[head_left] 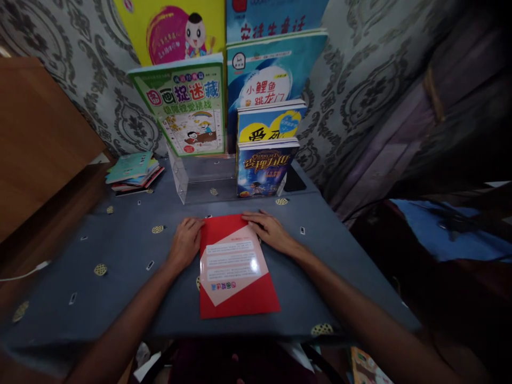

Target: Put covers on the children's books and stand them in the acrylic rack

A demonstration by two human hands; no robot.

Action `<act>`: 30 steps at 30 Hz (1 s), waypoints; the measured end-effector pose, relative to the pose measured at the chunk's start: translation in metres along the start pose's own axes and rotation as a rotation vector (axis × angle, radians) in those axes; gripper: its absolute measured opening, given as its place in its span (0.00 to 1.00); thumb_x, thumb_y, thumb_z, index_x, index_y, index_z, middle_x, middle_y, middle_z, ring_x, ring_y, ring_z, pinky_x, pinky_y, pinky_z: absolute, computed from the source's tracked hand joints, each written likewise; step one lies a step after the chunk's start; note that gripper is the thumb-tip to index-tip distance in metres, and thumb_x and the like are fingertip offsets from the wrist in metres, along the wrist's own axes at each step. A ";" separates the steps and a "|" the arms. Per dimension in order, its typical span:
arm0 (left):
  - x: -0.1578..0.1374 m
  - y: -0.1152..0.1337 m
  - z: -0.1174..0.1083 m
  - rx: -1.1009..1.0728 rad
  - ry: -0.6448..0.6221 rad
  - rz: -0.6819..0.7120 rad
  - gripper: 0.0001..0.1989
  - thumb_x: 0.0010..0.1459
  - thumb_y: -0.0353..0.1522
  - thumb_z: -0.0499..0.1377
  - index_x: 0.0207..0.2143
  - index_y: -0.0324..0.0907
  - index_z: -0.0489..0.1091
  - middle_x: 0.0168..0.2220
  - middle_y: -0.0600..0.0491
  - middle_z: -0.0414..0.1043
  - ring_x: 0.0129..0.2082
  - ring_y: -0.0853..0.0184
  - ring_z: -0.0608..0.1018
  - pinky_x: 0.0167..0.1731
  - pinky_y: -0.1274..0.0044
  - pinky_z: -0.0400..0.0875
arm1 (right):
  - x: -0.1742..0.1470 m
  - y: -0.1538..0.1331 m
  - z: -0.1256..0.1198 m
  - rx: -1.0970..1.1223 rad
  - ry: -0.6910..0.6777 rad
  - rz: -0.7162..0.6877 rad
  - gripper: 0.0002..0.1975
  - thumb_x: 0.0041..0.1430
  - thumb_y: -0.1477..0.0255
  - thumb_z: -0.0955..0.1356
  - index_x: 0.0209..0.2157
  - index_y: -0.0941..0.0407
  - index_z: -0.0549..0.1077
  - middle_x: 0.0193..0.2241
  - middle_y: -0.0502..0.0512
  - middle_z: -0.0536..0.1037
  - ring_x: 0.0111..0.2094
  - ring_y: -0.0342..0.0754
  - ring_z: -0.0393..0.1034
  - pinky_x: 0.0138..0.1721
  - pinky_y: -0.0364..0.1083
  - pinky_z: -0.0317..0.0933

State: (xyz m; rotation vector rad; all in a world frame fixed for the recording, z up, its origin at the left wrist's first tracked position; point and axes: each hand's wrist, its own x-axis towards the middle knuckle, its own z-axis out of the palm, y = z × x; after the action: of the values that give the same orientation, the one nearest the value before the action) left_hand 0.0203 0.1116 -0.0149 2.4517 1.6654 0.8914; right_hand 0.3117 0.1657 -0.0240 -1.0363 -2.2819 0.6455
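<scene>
A red book (240,266) lies on the cloth-covered table in front of me, its printed side up and its text upside down to me. My left hand (186,240) is closed at its far left corner, fingers bent against the edge. At the far right corner my right hand (270,229) grips the book, its fingers reaching over the top edge. Just beyond stands a clear acrylic rack (208,186). It bears a green picture book (188,106) on the left and a dark blue book (264,168) at the front right.
Behind these stand a yellow book (140,26), a teal book (298,58) and a blue-and-yellow book (294,125). A stack of thin books (130,168) lies at the table's back left. A dark flat object (295,180) rests right of the rack. Patterned curtain (344,80) hangs behind.
</scene>
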 end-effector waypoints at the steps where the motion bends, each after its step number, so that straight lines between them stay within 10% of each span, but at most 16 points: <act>1: 0.000 -0.003 0.000 -0.017 -0.004 0.003 0.18 0.64 0.25 0.48 0.47 0.43 0.75 0.48 0.46 0.77 0.51 0.57 0.74 0.54 0.60 0.70 | 0.000 0.001 0.001 -0.003 0.001 -0.006 0.19 0.69 0.70 0.60 0.56 0.54 0.73 0.57 0.61 0.75 0.61 0.55 0.68 0.65 0.68 0.50; 17: -0.024 -0.031 -0.019 -0.095 -0.191 0.120 0.24 0.63 0.24 0.48 0.57 0.45 0.71 0.59 0.49 0.72 0.63 0.59 0.69 0.61 0.56 0.65 | -0.004 -0.019 0.013 -0.266 -0.019 -0.019 0.21 0.68 0.71 0.60 0.59 0.58 0.70 0.61 0.66 0.70 0.64 0.60 0.62 0.64 0.70 0.48; 30: -0.024 -0.037 -0.010 -0.162 -0.146 0.093 0.22 0.62 0.24 0.50 0.53 0.44 0.74 0.57 0.49 0.75 0.62 0.60 0.71 0.61 0.58 0.64 | 0.006 -0.100 0.071 -0.235 -0.292 -0.400 0.20 0.71 0.69 0.60 0.60 0.58 0.70 0.62 0.62 0.69 0.65 0.55 0.60 0.66 0.61 0.53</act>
State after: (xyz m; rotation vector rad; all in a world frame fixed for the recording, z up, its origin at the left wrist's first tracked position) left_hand -0.0220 0.1039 -0.0296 2.4362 1.3858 0.8006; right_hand 0.2101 0.0981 -0.0127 -0.5772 -2.7677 0.3866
